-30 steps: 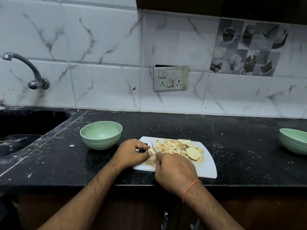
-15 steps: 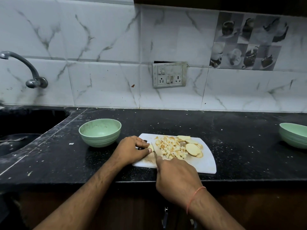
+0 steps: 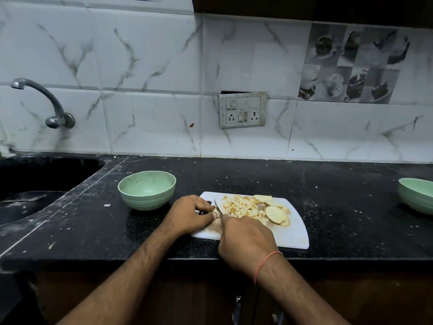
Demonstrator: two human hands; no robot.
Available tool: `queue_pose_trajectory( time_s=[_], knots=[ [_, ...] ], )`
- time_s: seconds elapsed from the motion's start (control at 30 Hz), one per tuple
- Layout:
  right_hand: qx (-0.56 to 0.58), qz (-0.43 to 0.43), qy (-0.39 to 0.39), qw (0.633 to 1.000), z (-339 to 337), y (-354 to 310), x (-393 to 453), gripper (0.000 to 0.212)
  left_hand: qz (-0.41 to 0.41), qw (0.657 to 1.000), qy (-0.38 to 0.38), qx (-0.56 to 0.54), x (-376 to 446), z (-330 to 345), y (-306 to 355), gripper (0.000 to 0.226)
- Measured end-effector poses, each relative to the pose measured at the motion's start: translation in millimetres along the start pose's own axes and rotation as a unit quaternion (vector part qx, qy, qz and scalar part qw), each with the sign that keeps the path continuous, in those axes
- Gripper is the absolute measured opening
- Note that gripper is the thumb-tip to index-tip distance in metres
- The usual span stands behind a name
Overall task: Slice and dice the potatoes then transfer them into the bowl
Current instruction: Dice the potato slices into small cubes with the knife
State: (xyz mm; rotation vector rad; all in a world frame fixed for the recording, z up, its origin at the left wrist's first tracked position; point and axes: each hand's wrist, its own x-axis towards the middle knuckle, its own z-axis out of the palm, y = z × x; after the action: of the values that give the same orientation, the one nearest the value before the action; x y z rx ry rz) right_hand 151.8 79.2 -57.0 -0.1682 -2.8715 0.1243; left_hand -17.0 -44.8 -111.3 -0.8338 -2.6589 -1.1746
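White plastic cutting board point(image 3: 293, 233) is lying on the black stone worktop point(image 3: 339, 195), close to the empty pale-green bowl point(image 3: 147, 190) for easy transfer. Left hand point(image 3: 191, 214) is pinching a small potato piece point(image 3: 215, 210) steady; right hand point(image 3: 246, 242) is gripping the small steel knife point(image 3: 218, 208) beside the diced potato heap point(image 3: 243, 207).

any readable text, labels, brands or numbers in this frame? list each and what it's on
None readable.
Switch and socket plate: no legible marking; anything printed on it is too small to tell.
Decorative tile: pictures of cups and teapots only, no words.
Near green bowl, far green bowl, cutting board, knife: no label or brand visible.
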Motion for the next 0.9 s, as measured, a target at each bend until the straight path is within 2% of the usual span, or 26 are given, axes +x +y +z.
queue_pose_trajectory(
  time_s=[0.37, 0.57, 0.77, 0.9],
  knots=[
    [-0.032, -0.019, -0.054, 0.998, 4, -5, -5, 0.056, -0.023, 0.999, 0.015, -0.045, 3, 0, -4, 0.014],
    [-0.025, -0.052, -0.025, 0.998, -8, 8, -23, 0.040, -0.019, 0.999, 0.017, -0.048, 1, 0, -4, 0.014],
    [0.001, -0.025, 0.002, 1.000, -18, 11, -23, 0.032, -0.011, 0.999, 0.020, -0.042, 1, 1, -4, 0.011],
    [0.007, -0.022, -0.007, 1.000, -16, 5, -17, 0.029, -0.011, 0.998, 0.028, -0.049, 0, 1, -2, 0.016]
  ],
)
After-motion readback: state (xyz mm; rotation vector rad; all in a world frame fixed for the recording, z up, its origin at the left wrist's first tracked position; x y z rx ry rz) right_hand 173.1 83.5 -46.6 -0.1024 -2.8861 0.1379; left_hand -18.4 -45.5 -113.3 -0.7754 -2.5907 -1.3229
